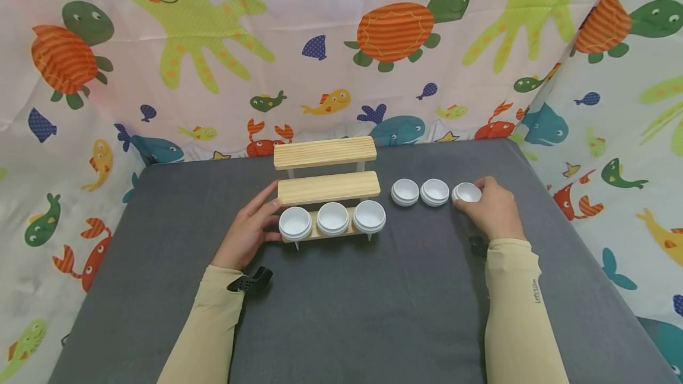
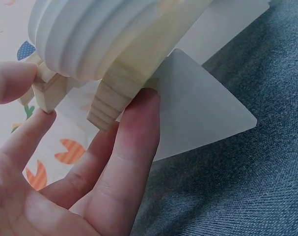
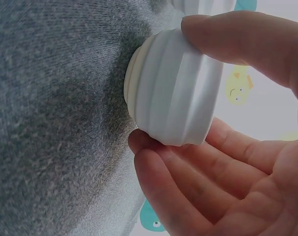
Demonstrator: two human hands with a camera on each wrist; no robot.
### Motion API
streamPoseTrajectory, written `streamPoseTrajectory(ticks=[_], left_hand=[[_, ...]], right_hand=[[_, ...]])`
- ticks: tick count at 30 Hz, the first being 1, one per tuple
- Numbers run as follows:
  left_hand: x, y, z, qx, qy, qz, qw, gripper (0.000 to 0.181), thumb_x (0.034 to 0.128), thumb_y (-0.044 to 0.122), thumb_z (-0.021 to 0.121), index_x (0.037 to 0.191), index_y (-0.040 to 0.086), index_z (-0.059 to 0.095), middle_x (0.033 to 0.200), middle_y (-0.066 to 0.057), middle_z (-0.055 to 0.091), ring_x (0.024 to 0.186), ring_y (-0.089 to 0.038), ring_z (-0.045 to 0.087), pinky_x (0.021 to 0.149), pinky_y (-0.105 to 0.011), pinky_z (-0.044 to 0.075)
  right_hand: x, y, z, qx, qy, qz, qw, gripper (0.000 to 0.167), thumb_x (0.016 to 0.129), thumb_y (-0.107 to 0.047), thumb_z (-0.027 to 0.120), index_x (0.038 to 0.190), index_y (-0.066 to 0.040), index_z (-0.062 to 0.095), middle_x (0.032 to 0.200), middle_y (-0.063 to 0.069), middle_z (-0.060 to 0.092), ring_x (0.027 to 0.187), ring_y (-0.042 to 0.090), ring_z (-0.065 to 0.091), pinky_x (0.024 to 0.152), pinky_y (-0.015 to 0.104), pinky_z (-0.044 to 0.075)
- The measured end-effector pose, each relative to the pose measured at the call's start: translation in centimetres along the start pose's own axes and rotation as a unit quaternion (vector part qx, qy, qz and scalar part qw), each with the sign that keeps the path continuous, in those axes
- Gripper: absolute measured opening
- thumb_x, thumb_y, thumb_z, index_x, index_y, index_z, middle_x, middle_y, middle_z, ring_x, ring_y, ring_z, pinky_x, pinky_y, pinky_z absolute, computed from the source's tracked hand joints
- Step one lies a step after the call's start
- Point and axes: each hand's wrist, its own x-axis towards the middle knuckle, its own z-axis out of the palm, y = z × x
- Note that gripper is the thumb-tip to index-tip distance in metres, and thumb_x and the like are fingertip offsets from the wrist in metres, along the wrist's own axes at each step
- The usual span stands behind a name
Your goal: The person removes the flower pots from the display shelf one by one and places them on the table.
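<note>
A three-step wooden display stand (image 1: 328,188) with translucent supports stands on the cloth. My left hand (image 1: 247,227) grips its left end. In the left wrist view the thumb and a finger pinch the middle step (image 2: 46,93), and other fingertips touch the lowest step (image 2: 112,101). Small white ribbed bowls stand in a row on that lowest step: a left bowl (image 1: 295,222), a middle bowl (image 1: 333,218) and a right bowl (image 1: 369,216). My right hand (image 1: 495,209) pinches another white bowl (image 3: 176,88) between thumb and fingers, upright at the cloth.
Two more white bowls, one nearer the stand (image 1: 405,191) and one beside it (image 1: 434,191), stand between the stand and my right hand. Grey cloth (image 1: 363,313) covers the table. A curtain (image 1: 320,70) with printed sea animals hangs behind and at both sides.
</note>
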Motion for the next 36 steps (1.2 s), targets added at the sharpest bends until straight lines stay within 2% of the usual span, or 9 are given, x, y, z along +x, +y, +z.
streamPoseTrajectory(ticks=[5, 9, 12, 17, 21, 24, 27, 30, 36], left_hand=[[0.1, -0.2, -0.1, -0.004, 0.0, -0.001, 1.0, 0.063, 0.1069, 0.051, 0.066, 0.165, 0.046, 0.041, 0.157, -0.012, 0.059, 0.115, -0.019, 0.073, 0.081, -0.042, 0.066], [0.1, -0.2, -0.1, -0.008, 0.0, -0.003, 1.0, 0.062, 0.107, 0.051, 0.066, 0.164, 0.046, 0.042, 0.157, -0.013, 0.059, 0.115, -0.02, 0.073, 0.08, -0.042, 0.066], [0.1, 0.0, 0.0, -0.009, 0.001, -0.004, 0.9999, 0.062, 0.1071, 0.05, 0.066, 0.164, 0.047, 0.041, 0.157, -0.013, 0.059, 0.115, -0.02, 0.073, 0.081, -0.042, 0.066], [0.1, 0.2, 0.2, -0.008, 0.004, -0.006, 0.9999, 0.062, 0.1075, 0.051, 0.065, 0.165, 0.047, 0.041, 0.158, -0.014, 0.058, 0.115, -0.02, 0.073, 0.081, -0.042, 0.066], [0.1, 0.4, 0.4, -0.007, 0.007, -0.006, 0.9999, 0.061, 0.1079, 0.05, 0.064, 0.165, 0.046, 0.041, 0.158, -0.013, 0.058, 0.115, -0.02, 0.073, 0.081, -0.042, 0.066], [0.1, 0.5, 0.5, -0.009, 0.009, -0.007, 0.9999, 0.061, 0.1082, 0.049, 0.064, 0.165, 0.046, 0.041, 0.158, -0.014, 0.057, 0.115, -0.02, 0.073, 0.081, -0.042, 0.066], [0.1, 0.7, 0.5, -0.009, 0.01, -0.009, 0.9999, 0.061, 0.1085, 0.049, 0.064, 0.165, 0.045, 0.041, 0.159, -0.013, 0.057, 0.115, -0.02, 0.073, 0.081, -0.042, 0.066], [0.1, 0.8, 0.6, -0.01, 0.01, -0.009, 0.9999, 0.061, 0.1087, 0.049, 0.064, 0.165, 0.045, 0.041, 0.159, -0.013, 0.057, 0.115, -0.02, 0.073, 0.081, -0.042, 0.066], [0.3, 1.0, 0.6, -0.009, 0.01, -0.011, 0.9999, 0.06, 0.1086, 0.049, 0.064, 0.164, 0.047, 0.041, 0.158, -0.013, 0.058, 0.115, -0.021, 0.073, 0.081, -0.041, 0.066]], right_hand=[[-0.3, -0.3, -0.4, 0.002, -0.009, 0.004, 0.9999, 0.081, 0.095, -0.048, 0.077, 0.148, 0.006, 0.047, 0.134, 0.032, 0.061, 0.113, 0.044, 0.06, 0.098, 0.065, 0.055], [-0.6, -1.4, -1.3, 0.009, -0.007, 0.001, 0.9999, 0.097, 0.094, -0.059, 0.076, 0.157, 0.006, 0.041, 0.148, 0.034, 0.055, 0.129, 0.049, 0.057, 0.108, 0.069, 0.051], [-1.2, -3.0, -2.1, 0.013, 0.008, -0.022, 0.9996, 0.098, 0.096, -0.062, 0.073, 0.161, 0.004, 0.039, 0.157, 0.032, 0.05, 0.139, 0.051, 0.051, 0.113, 0.071, 0.046], [-3.5, -7.0, -3.0, 0.022, 0.024, -0.1, 0.9945, 0.081, 0.1, -0.057, 0.07, 0.157, -0.003, 0.048, 0.157, 0.027, 0.054, 0.143, 0.048, 0.052, 0.114, 0.07, 0.046], [-5.3, -9.8, -2.5, 0.03, 0.016, -0.182, 0.9827, 0.068, 0.1, -0.053, 0.074, 0.148, -0.007, 0.059, 0.148, 0.019, 0.064, 0.133, 0.042, 0.062, 0.108, 0.065, 0.053], [-6.0, -11.4, -1.5, 0.029, -0.005, -0.246, 0.9687, 0.061, 0.097, -0.049, 0.08, 0.141, -0.009, 0.065, 0.137, 0.014, 0.071, 0.121, 0.037, 0.07, 0.101, 0.059, 0.059], [-6.3, -12.5, -0.5, 0.021, -0.033, -0.295, 0.9546, 0.058, 0.094, -0.045, 0.085, 0.137, -0.01, 0.068, 0.132, 0.011, 0.074, 0.116, 0.033, 0.073, 0.1, 0.055, 0.061], [-6.5, -13.2, 0.2, 0.013, -0.06, -0.323, 0.9443, 0.06, 0.091, -0.044, 0.088, 0.136, -0.009, 0.07, 0.13, 0.01, 0.075, 0.115, 0.03, 0.072, 0.101, 0.052, 0.06], [-6.7, -14.2, 1.0, -0.009, -0.09, -0.346, 0.9341, 0.064, 0.087, -0.044, 0.092, 0.135, -0.008, 0.071, 0.127, 0.008, 0.075, 0.116, 0.026, 0.07, 0.104, 0.05, 0.058]])
